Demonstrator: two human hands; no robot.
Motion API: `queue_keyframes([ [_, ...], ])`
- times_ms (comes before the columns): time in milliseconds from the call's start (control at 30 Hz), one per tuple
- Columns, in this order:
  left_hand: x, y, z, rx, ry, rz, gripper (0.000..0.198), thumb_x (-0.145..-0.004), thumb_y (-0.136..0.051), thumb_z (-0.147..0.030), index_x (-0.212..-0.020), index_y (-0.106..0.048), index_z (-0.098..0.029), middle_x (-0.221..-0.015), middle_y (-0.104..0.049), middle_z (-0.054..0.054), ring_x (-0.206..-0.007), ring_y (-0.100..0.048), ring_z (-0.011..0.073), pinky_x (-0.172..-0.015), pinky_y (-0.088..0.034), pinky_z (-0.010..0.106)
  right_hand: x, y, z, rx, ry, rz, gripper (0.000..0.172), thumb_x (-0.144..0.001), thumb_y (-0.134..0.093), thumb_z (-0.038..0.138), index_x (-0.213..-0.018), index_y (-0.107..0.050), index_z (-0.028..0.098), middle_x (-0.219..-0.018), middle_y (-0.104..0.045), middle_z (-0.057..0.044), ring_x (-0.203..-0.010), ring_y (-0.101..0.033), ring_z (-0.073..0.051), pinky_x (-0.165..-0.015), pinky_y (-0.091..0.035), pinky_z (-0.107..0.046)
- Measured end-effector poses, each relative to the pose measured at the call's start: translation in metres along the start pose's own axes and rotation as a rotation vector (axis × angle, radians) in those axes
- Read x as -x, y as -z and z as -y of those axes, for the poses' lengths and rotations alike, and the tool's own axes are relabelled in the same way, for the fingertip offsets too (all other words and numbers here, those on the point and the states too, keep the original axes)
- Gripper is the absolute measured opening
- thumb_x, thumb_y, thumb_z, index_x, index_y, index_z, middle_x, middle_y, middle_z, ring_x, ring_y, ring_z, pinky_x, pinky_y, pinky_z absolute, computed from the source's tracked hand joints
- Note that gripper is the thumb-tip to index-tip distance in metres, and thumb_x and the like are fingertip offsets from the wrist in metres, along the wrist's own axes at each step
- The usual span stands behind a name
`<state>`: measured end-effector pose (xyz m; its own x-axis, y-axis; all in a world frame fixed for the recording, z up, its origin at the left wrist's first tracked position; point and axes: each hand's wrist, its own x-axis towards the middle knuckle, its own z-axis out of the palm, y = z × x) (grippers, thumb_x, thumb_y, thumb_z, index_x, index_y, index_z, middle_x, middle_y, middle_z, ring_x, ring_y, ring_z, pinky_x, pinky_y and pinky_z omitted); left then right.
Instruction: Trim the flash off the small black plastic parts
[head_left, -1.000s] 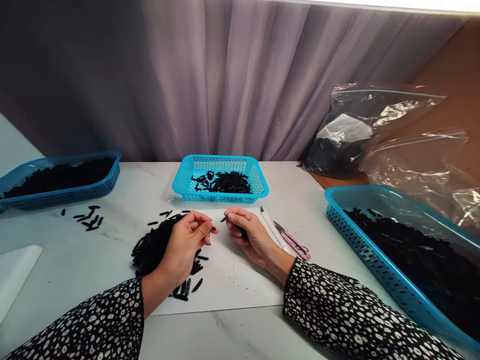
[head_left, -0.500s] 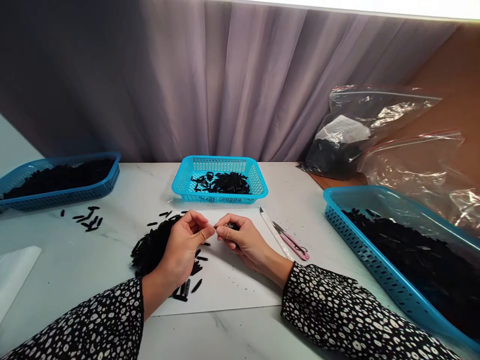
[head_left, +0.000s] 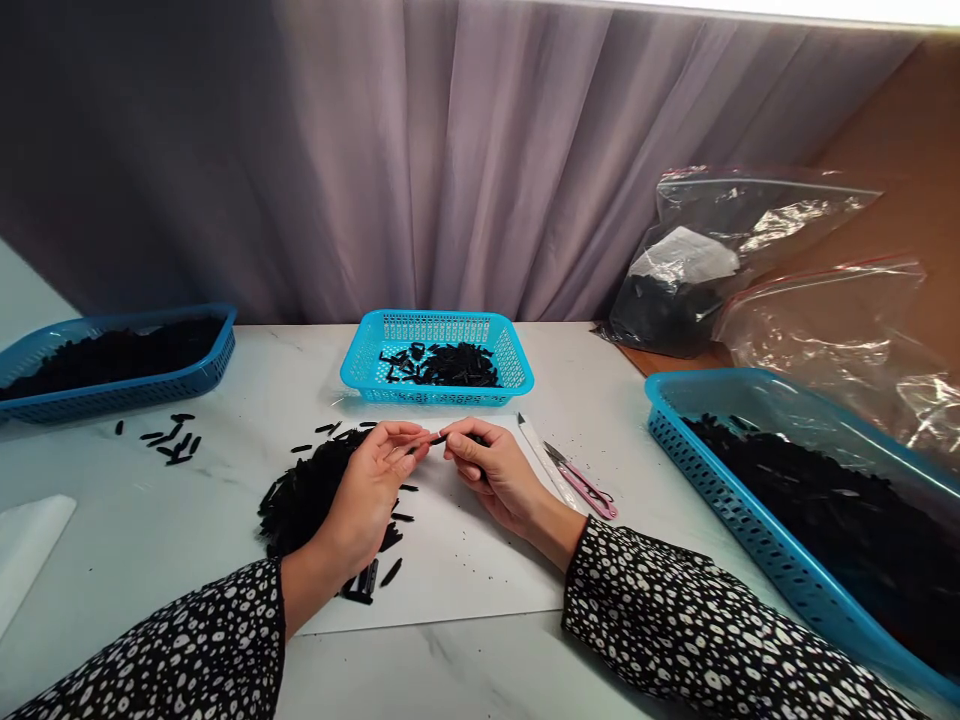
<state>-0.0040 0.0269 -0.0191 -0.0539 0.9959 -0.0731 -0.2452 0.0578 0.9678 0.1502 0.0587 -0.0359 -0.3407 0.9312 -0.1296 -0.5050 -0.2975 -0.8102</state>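
Note:
My left hand (head_left: 367, 495) is over the right edge of a heap of small black strip-like pieces (head_left: 304, 500), its thumb and fingers closed near a small black piece (head_left: 439, 439). Facing it, my right hand (head_left: 501, 478) meets the same piece with its fingertips. Inside the curled right fingers is a dark object (head_left: 480, 440), mostly hidden, so its kind is unclear. Both hands are above a white sheet (head_left: 465, 570), where several loose black pieces lie below the left hand. Behind the hands, a light-blue basket (head_left: 352, 372) holds more black pieces.
A white-handled pen-like blade (head_left: 546, 458) and pink-handled thread snips (head_left: 589, 490) lie right of my hands. Blue baskets full of black pieces stand at left (head_left: 217, 360) and right (head_left: 675, 450). Clear zip bags (head_left: 675, 290) lean at the back right. Loose pieces (head_left: 176, 438) lie on the left.
My hands have drawn slightly apart at the fingertips. The left fingers have straightened a little, and the small black piece between the hands shows more clearly.

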Motion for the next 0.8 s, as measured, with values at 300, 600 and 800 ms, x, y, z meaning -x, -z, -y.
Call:
queue_keyframes([
  [300,0.0025,0.0004,-0.0065,-0.068,0.022,-0.076,0.034,-0.067,-0.084,-0.035,-0.083,-0.06,-0.017,-0.07,-0.072,0.0,-0.062,-0.069,0.0145,-0.06,-0.052,0.025,0.0011,-0.0009,0.0024,-0.035,-0.031,-0.007,0.036,-0.057,-0.091,0.032,-0.083,-0.072,0.015,-0.059,-0.059,0.004,-0.042,-0.031,-0.002,-0.037,-0.01,-0.017],
  [600,-0.0008,-0.0001,-0.0051,0.016,-0.06,-0.129,0.027,-0.06,-0.086,-0.024,-0.074,-0.064,-0.016,-0.079,-0.071,0.0,-0.071,-0.072,0.015,-0.074,-0.057,0.028,0.0019,0.0,0.0027,-0.035,-0.045,0.003,0.032,-0.06,-0.09,0.029,-0.084,-0.073,0.016,-0.061,-0.058,0.003,-0.043,-0.033,-0.003,-0.036,-0.01,-0.017],
  [800,0.0019,0.0009,-0.005,-0.024,-0.053,-0.122,0.026,-0.064,-0.085,-0.026,-0.074,-0.063,-0.016,-0.075,-0.068,-0.002,-0.071,-0.073,0.0161,-0.074,-0.057,0.029,0.0018,0.0003,0.0028,-0.061,-0.045,0.059,0.031,-0.064,-0.088,0.031,-0.083,-0.069,0.016,-0.063,-0.058,0.003,-0.044,-0.033,-0.003,-0.036,-0.011,-0.016],
])
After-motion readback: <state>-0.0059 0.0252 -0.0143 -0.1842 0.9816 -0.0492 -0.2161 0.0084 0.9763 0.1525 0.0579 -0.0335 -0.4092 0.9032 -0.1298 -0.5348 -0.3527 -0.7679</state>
